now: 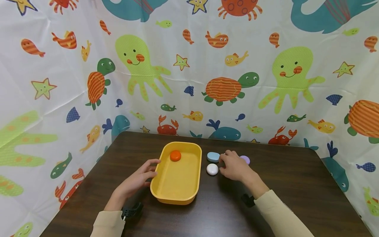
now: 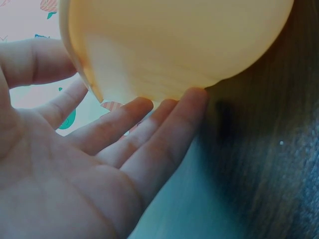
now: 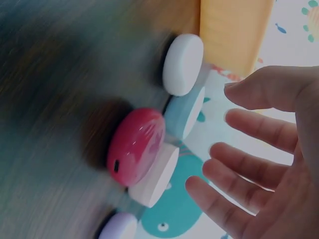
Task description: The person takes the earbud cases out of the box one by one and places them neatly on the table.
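Note:
My left hand [image 1: 137,179] is at the left side of a yellow tray [image 1: 156,184], its fingertips [image 2: 197,97] against the outer wall. Inside the tray lies a round orange piece [image 1: 175,155]. To the right of it, my right hand [image 1: 236,166] hangs over a group of small smooth pieces, thumb and fingers apart with nothing between them. Nearest are a glossy red rounded piece [image 3: 137,147] and a pale block [image 3: 155,177], both hidden by the hand in the head view. A light blue piece [image 1: 213,157], a white round one [image 1: 212,169] and a purple one [image 1: 245,160] lie around them.
The dark wooden table [image 1: 281,191] reaches back to a white curtain [image 1: 165,108] printed with sea animals. Dark wrist devices show at both cuffs, the left device [image 1: 132,210] near the tray's front left corner.

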Demonstrator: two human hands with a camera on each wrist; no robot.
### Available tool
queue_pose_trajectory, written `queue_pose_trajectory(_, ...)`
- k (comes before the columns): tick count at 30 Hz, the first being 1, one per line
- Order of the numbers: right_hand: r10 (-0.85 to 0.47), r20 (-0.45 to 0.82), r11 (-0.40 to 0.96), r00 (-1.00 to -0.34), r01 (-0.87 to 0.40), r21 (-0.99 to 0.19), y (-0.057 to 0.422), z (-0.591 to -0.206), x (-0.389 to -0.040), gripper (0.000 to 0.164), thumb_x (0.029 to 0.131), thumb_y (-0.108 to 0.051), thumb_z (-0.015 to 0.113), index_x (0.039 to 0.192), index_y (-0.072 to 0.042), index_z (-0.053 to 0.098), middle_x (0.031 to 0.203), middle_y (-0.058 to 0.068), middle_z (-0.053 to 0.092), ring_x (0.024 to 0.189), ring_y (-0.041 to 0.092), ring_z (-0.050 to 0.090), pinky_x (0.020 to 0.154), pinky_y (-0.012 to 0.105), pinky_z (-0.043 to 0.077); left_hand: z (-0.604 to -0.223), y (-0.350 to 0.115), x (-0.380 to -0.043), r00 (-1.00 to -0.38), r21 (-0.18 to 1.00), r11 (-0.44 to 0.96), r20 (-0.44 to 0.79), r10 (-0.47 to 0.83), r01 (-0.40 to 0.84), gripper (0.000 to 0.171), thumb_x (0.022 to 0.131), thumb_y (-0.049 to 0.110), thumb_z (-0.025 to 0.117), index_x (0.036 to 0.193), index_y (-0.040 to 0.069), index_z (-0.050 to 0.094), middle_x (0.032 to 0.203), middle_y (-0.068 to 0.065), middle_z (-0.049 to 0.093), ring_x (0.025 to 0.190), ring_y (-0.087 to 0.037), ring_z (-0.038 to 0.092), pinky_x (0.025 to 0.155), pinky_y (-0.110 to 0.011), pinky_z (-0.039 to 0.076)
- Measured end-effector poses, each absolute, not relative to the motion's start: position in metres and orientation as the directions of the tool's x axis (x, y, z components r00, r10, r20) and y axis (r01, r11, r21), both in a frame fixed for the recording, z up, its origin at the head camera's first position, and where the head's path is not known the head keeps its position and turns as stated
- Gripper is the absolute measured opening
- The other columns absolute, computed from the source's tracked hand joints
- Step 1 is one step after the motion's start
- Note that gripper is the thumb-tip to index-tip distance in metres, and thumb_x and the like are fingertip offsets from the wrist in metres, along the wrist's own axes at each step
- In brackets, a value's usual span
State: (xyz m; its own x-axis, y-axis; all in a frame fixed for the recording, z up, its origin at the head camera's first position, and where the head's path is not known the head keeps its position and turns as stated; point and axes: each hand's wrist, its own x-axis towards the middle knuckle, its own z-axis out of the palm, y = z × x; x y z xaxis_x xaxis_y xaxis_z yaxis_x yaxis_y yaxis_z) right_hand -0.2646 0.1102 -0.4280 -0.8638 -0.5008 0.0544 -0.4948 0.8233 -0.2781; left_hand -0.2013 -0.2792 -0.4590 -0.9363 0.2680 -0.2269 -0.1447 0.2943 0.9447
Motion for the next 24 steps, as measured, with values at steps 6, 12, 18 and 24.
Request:
queue_pose_trajectory(6, -0.511, 0.085, 0.816, -0.856, -0.514, -0.266, 0.100, -0.424, -0.259, 0.020, 0.088, -0.020, 0.074, 0.103, -0.007, 0.069, 0.101, 0.006, 0.058, 0.095, 0.026, 0.052, 0.075, 0.043, 0.053, -0.459, -0.280, -0.201, -0.936, 0.947, 0.291, -0.221, 0.273, -0.139, 0.053, 0.106, 0.022, 0.051, 0.154, 0.015, 0.029, 0.156, -0.024, 0.034, 0.134, -0.040, 0.046, 0.104, -0.062, 0.045)
queue_pose_trajectory(12, -0.522, 0.107, 0.807, -0.846, -0.530, -0.259, 0.093, -0.420, -0.255, 0.022, 0.089, -0.023, 0.074, 0.106, -0.009, 0.071, 0.099, 0.003, 0.058, 0.093, 0.024, 0.052, 0.076, 0.040, 0.050, -0.459, -0.280, -0.201, -0.936, 0.948, 0.287, -0.219, 0.276, -0.137, 0.053, 0.106, 0.023, 0.051, 0.154, 0.015, 0.030, 0.156, -0.024, 0.035, 0.133, -0.039, 0.047, 0.104, -0.061, 0.046)
queue_pose_trajectory(18, -0.530, 0.107, 0.797, -0.841, -0.538, -0.276, 0.087, -0.416, -0.254, 0.024, 0.090, -0.024, 0.072, 0.108, -0.009, 0.072, 0.102, 0.005, 0.059, 0.095, 0.024, 0.052, 0.080, 0.040, 0.051, -0.461, -0.280, -0.201, -0.940, 0.941, 0.304, -0.229, 0.253, -0.147, 0.051, 0.105, 0.023, 0.052, 0.152, 0.018, 0.032, 0.156, -0.021, 0.036, 0.133, -0.039, 0.047, 0.106, -0.060, 0.045)
queue_pose_trajectory(24, -0.535, 0.105, 0.791, -0.838, -0.541, -0.285, 0.080, -0.412, -0.255, 0.023, 0.091, -0.025, 0.071, 0.109, -0.010, 0.071, 0.107, 0.006, 0.060, 0.099, 0.025, 0.052, 0.083, 0.042, 0.053, -0.461, -0.279, -0.202, -0.941, 0.938, 0.313, -0.232, 0.246, -0.150, 0.050, 0.106, 0.022, 0.051, 0.152, 0.018, 0.033, 0.156, -0.020, 0.036, 0.134, -0.039, 0.046, 0.106, -0.062, 0.043)
